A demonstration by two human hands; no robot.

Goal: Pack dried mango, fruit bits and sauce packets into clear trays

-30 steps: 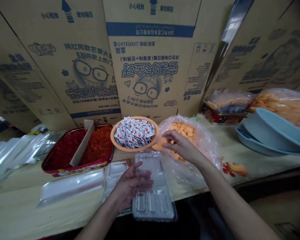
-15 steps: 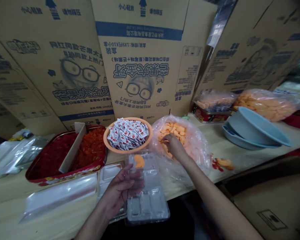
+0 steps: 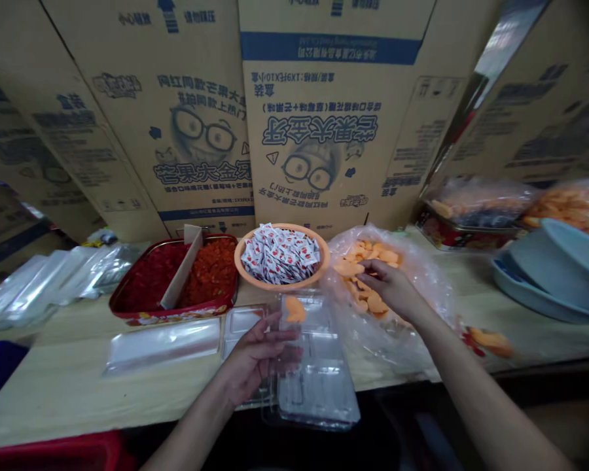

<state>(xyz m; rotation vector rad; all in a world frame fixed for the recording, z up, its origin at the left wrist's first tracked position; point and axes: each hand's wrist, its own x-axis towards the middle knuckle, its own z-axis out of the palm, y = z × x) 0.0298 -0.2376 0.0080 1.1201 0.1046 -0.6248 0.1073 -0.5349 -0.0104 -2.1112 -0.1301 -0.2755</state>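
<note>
My right hand (image 3: 391, 285) pinches a curved orange candy piece (image 3: 347, 269) above an open plastic bag (image 3: 425, 314) of similar pieces. At the near table edge, my left hand (image 3: 249, 366) grips the left side of a clear compartmented plastic tray (image 3: 319, 389); some of its fingers show through the plastic. A single orange candy piece (image 3: 295, 309) lies in the tray's far left compartment. Left of this tray, partly behind my left hand, is another clear tray (image 3: 245, 318).
Behind the trays stands an orange bowl (image 3: 326, 265) of small printed sachets. A red tin (image 3: 177, 318) with a cardboard divider holds dark red and orange-red pieces. Blue basins (image 3: 525, 294) sit at the right. Clear plastic sleeves (image 3: 161, 347) lie at the left. Large cartons (image 3: 319, 85) line the back.
My right hand has come up out of the bag's pieces with one orange candy piece in its fingers. The view has swung left. My left hand stays at the tray.
</note>
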